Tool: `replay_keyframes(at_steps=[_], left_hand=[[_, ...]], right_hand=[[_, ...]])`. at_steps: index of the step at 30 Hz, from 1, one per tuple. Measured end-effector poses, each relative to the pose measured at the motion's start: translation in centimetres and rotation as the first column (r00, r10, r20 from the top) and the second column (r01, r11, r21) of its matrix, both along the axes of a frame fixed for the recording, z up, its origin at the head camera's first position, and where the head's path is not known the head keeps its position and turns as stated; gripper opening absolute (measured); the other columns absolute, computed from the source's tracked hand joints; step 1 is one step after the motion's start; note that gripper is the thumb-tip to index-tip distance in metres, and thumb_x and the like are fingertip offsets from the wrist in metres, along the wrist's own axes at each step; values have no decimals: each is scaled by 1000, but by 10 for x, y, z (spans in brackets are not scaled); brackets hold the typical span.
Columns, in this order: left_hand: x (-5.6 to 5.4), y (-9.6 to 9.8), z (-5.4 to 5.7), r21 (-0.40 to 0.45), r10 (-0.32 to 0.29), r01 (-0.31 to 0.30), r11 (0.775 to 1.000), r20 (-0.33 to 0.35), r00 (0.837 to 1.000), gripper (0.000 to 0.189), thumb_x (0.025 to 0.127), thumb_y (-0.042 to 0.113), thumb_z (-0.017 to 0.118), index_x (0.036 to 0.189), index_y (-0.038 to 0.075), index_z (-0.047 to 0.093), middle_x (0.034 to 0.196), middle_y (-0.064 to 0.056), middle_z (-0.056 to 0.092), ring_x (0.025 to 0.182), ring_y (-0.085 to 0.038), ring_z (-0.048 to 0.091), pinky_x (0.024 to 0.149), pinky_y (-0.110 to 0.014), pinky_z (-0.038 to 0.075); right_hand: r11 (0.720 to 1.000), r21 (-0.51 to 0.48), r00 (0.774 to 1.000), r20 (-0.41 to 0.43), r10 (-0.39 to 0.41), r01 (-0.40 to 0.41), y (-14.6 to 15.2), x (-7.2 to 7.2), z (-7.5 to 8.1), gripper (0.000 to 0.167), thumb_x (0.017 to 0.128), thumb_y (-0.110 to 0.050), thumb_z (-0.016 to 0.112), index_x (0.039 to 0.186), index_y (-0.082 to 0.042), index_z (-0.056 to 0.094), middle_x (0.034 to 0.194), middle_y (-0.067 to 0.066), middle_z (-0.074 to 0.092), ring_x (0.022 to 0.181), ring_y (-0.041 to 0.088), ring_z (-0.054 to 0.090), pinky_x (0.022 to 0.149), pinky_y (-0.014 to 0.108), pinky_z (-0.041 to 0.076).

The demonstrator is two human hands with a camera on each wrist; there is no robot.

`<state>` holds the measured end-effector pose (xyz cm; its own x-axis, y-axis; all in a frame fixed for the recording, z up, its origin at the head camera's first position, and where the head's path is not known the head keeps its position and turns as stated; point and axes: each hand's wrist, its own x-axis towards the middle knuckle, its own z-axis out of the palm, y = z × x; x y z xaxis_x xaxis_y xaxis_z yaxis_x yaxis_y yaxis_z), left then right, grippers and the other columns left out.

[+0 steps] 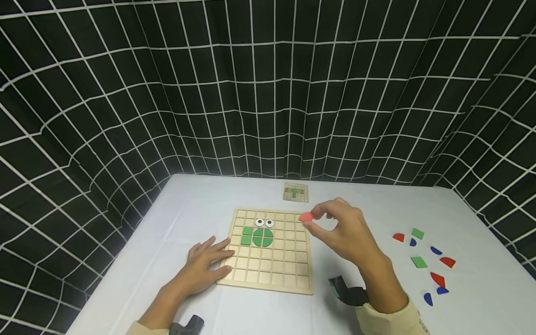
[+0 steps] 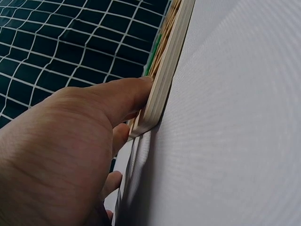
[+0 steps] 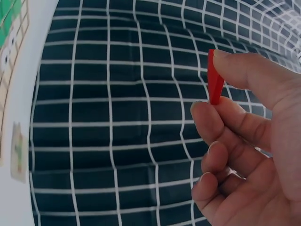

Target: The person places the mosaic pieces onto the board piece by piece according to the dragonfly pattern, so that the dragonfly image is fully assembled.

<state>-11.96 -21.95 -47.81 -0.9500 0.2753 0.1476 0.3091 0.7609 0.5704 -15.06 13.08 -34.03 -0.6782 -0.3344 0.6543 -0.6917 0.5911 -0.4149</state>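
Between thumb and fingertips my right hand pinches a red quarter-circle tile, raised over the top right corner of a wooden grid board. In the right wrist view the red tile is seen edge-on. My left hand rests along the board's left edge with fingers spread, some tips over the rim. The left wrist view shows a fingertip touching the board's side. On the grid lie two round eye tiles, a green circle of quarter tiles, and green squares left of it.
A small pattern card lies behind the board. Loose red tiles, green tiles and blue half-round tiles are scattered on the white table at the right. A black cloth with white grid lines surrounds the table.
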Motion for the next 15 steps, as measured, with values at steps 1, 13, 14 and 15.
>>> replay_keyframes(at_steps=[1, 13, 14, 15], left_hand=[[0, 0, 0, 2, -2, 2, 1000, -1, 1000, 40, 86, 42, 70, 122, 24, 68, 147, 5, 43, 142, -32, 20, 110, -58, 1], [-1, 0, 2, 10, -22, 22, 1000, -2, 1000, 41, 86, 41, 70, 122, 22, 68, 147, 2, 43, 142, -34, 20, 109, -60, 1], [0, 0, 2, 11, -23, 23, 1000, -1, 1000, 41, 86, 41, 70, 122, 22, 68, 147, 2, 43, 142, -34, 20, 109, -60, 1], [0, 0, 1, 11, -23, 23, 1000, -1, 1000, 40, 86, 40, 70, 122, 22, 68, 147, 2, 43, 142, -34, 20, 109, -59, 1]], right_hand=[[1000, -3, 1000, 1, 10, -10, -4, 0, 0, 22, 70, -10, 86, 85, -10, 70, 81, -5, 66, 80, 13, 56, 68, 37, 50], [993, -24, 992, 43, 116, -115, -52, -15, -13, 17, 75, -13, 83, 84, -10, 69, 80, -2, 65, 82, 19, 58, 70, 36, 50], [992, -21, 991, 53, 123, -122, -57, -16, -15, 17, 75, -14, 82, 84, -9, 69, 80, -2, 65, 82, 19, 58, 71, 36, 50], [992, -16, 990, 65, 127, -126, -61, -18, -17, 17, 76, -14, 82, 85, -9, 69, 81, -1, 65, 82, 18, 58, 72, 35, 50]])
